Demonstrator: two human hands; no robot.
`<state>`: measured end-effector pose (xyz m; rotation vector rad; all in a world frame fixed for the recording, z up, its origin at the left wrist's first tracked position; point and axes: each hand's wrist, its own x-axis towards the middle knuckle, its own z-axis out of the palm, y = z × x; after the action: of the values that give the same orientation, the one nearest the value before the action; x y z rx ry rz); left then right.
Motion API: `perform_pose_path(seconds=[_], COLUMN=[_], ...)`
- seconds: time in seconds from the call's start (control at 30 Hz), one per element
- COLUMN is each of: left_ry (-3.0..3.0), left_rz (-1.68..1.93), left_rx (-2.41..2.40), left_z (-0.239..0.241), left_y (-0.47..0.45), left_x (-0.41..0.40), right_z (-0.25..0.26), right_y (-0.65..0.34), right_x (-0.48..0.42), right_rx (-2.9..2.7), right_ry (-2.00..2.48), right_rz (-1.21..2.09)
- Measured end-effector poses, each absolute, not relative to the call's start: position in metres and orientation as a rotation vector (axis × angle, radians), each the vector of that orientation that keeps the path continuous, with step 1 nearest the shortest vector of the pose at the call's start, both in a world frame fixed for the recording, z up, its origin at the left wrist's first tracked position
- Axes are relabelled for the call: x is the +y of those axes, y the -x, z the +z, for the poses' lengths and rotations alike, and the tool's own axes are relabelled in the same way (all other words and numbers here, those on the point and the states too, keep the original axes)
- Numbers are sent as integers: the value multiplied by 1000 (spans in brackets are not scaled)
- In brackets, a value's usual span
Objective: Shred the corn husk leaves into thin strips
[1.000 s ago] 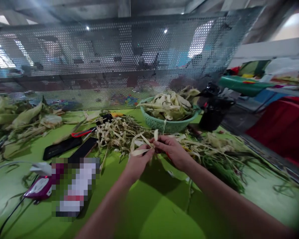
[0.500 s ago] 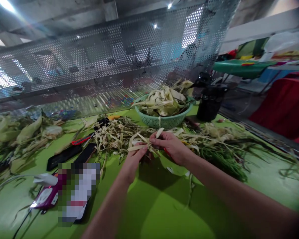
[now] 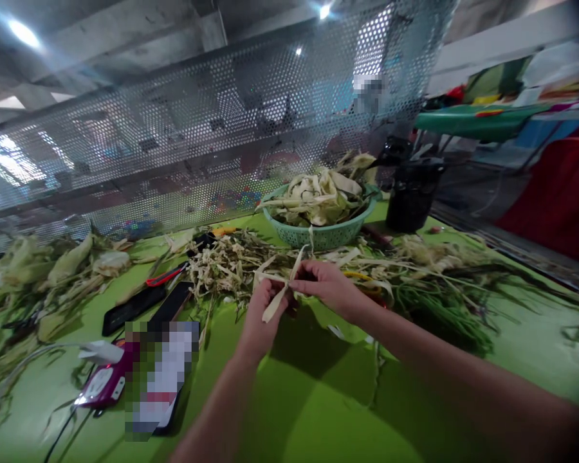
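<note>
Over the green table (image 3: pixel 318 411), my left hand (image 3: pixel 260 315) and my right hand (image 3: pixel 330 286) meet at the fingertips. Both pinch pale dried husk strips (image 3: pixel 278 290) that cross between them. One strip hangs down across my left palm, another sticks up toward the basket. Just beyond my hands lies a heap of shredded pale strips (image 3: pixel 226 260). A teal plastic basket (image 3: pixel 318 235) full of husk pieces stands behind that, at the far middle of the table.
A black pot (image 3: pixel 412 196) stands right of the basket. Green stalks and husks (image 3: pixel 439 302) spread at right, corn husks (image 3: pixel 38 276) at left. Phones (image 3: pixel 132 305), red-handled scissors (image 3: pixel 164 275) and a magenta device (image 3: pixel 101 386) lie at left. A perforated metal screen (image 3: pixel 197 141) backs the table.
My hands stayed together on the strips. The left hand turned so one strip now hangs down over its palm. The camera tilted and shifted a little.
</note>
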<state>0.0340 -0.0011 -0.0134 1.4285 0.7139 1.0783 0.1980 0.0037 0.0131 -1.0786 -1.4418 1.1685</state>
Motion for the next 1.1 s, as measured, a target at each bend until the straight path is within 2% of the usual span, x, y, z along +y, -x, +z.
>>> perform_pose_path(seconds=[0.3,0.53,1.1], left_ry=[-1400,-1279,-851], left_rz=[1153,1189,1180], left_rx=[835,878,772], left_z=[-6,-2,0], left_y=[-40,-39,-33], left_x=[-3,-1,5], right_z=[17,16,12], right_y=[-195,-192,-194], right_x=[0,-1,2], right_rx=[-1549,-1498,-1828], right_ry=[1053,1159,1267], right_rz=[1033,1056,848])
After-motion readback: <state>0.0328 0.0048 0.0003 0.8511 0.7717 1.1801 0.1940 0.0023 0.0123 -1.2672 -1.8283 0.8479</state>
